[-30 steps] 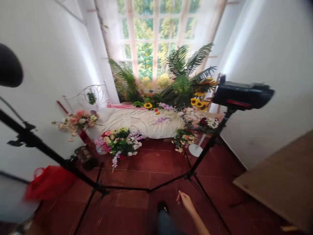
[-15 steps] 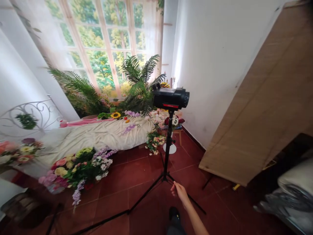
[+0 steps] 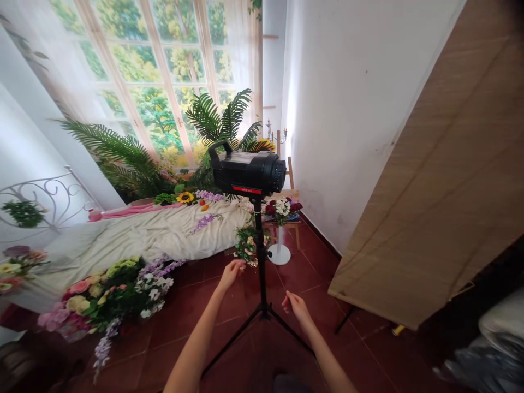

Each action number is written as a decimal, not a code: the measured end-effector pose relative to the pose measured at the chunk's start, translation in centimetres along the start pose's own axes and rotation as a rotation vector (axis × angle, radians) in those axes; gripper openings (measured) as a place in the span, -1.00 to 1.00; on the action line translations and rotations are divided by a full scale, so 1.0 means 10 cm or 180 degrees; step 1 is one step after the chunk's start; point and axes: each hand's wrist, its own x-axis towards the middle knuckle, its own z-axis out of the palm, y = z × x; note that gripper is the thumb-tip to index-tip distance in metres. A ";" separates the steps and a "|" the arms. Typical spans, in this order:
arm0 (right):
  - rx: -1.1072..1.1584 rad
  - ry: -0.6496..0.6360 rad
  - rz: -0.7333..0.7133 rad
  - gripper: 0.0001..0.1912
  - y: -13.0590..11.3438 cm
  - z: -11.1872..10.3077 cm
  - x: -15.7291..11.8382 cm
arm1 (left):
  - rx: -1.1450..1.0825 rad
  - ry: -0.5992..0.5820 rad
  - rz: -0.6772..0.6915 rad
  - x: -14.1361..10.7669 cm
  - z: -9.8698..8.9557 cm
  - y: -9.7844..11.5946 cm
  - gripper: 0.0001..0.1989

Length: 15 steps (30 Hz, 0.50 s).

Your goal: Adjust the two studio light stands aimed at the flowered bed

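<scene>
A black studio light (image 3: 249,172) with a red label and a top handle sits on a black light stand (image 3: 261,262). My left hand (image 3: 231,273) is just left of the stand's pole, apart from it, the fingers loosely bent and nothing visible in them. To the right of the pole and lower down, my right hand (image 3: 297,307) hangs with half-curled fingers, also empty and not touching the stand. Below, the stand's legs spread over the red tiled floor (image 3: 229,333).
Behind the light is a bed with a cream cover (image 3: 164,232). Flower bunches (image 3: 106,295) lie at its near side. Palm fronds (image 3: 223,117) rise before a window backdrop (image 3: 159,76). A white round-based stand (image 3: 279,254) is behind the pole. On the right leans a tan panel (image 3: 426,180).
My left hand has come into view and reached up toward the pole. The light and stand now appear nearer and farther left. My right hand stays low, right of the pole.
</scene>
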 end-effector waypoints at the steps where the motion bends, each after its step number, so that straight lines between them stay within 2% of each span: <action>1: 0.0026 -0.0023 -0.0042 -0.44 -0.06 0.00 0.07 | -0.0073 -0.0117 0.0282 0.18 0.10 0.17 -0.63; 3: 0.0092 -0.0043 -0.0162 -0.44 -0.17 0.00 0.21 | -0.0134 -0.0217 0.0700 0.42 0.33 0.43 -0.50; 6: 0.0122 -0.0165 -0.0264 -0.45 -0.29 0.01 0.42 | -0.0151 -0.0089 0.1041 0.59 0.66 0.64 -0.44; 8: 0.0151 -0.0289 -0.0288 -0.45 -0.35 0.02 0.55 | -0.0190 0.0124 0.1145 0.64 0.87 0.69 -0.53; 11: 0.0223 -0.0467 -0.0271 -0.43 -0.46 0.08 0.74 | -0.0213 0.0671 0.1168 0.69 1.09 0.72 -0.64; 13: 0.0262 -0.0567 -0.0264 -0.44 -0.54 0.13 0.83 | -0.0194 0.1005 0.1171 0.70 1.17 0.73 -0.66; 15: 0.0309 -0.0675 -0.0277 -0.46 -0.62 0.18 0.89 | -0.0172 0.1137 0.1195 0.72 1.20 0.73 -0.65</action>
